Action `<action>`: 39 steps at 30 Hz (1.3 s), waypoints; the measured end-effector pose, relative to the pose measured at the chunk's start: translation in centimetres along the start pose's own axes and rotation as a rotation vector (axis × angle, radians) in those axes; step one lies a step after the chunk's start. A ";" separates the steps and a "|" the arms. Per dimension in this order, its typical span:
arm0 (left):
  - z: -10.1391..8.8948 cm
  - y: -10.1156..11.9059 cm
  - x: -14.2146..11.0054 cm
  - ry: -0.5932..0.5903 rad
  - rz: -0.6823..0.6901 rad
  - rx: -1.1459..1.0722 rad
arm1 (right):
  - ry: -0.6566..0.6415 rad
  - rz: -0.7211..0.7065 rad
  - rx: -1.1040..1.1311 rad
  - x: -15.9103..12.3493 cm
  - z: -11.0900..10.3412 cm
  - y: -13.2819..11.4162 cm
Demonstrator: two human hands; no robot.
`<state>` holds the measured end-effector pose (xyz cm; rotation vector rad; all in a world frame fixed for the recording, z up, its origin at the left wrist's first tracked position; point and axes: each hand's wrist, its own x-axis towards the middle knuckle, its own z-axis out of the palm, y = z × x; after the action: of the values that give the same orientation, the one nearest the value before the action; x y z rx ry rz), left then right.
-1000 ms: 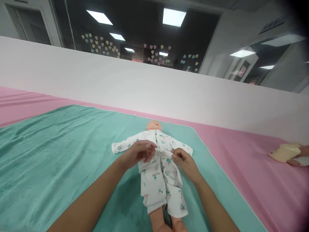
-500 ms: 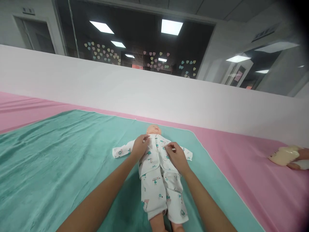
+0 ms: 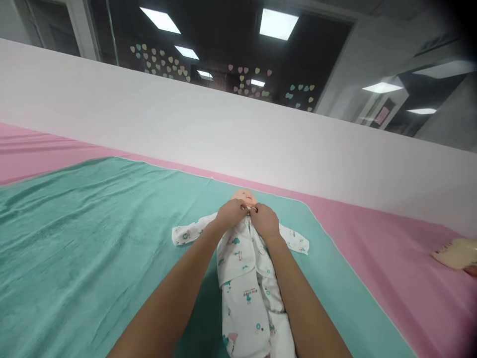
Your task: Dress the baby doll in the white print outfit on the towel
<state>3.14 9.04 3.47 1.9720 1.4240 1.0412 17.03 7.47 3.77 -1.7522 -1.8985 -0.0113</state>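
Observation:
A baby doll (image 3: pixel 244 194) lies on its back on a green blanket (image 3: pixel 112 238), head toward the wall. It wears a white printed baby jacket (image 3: pixel 235 258) and matching trousers (image 3: pixel 246 318). At the doll's neck my left hand (image 3: pixel 231 214) pinches one side of the jacket's collar. My right hand (image 3: pixel 265 221) pinches the other side, the fingertips of both hands almost meeting under the chin. Below the collar the front edges lie close together. The doll's sleeves stretch out to both sides. My hands partly cover its chin and shoulders.
Pink cloth (image 3: pixel 391 258) lies under and around the blanket. A low white wall (image 3: pixel 208 119) runs behind, with a dark window (image 3: pixel 223 30) above it bearing heart stickers. At the right edge is a cream-coloured object (image 3: pixel 456 252), partly cut off.
Both hands have moved up and inward from the doll's chest to the collar and now pinch it. The view has tilted down slightly.

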 end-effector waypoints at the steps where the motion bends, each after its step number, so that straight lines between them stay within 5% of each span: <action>1: -0.1 0.2 0.0 0.002 0.004 -0.007 | 0.040 -0.005 0.052 -0.1 0.1 0.1; 6: -0.5 1.6 -0.6 0.048 0.005 -0.131 | 0.188 0.043 0.510 -0.5 0.3 0.7; 10: -0.1 2.6 -1.0 0.052 -0.088 -0.476 | 0.163 0.100 0.799 -0.3 0.9 1.4; 13: 0.4 2.7 -1.0 0.047 -0.109 -0.511 | 0.127 0.120 0.878 -0.3 1.4 2.0; 23: 1.1 2.1 -0.8 0.077 -0.146 -0.540 | 0.089 0.145 1.027 -0.7 1.7 2.2; 33: 0.4 2.4 -1.0 -0.004 -0.102 -0.505 | 0.041 -0.179 0.800 -2.2 0.5 1.5; 39: 1.4 2.0 -0.6 0.084 -0.179 -0.586 | -0.002 -0.263 0.685 -3.7 -0.1 1.5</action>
<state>5.31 7.86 3.97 1.3714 1.1377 1.2884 18.40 4.25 1.84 -1.0407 -1.8221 0.4846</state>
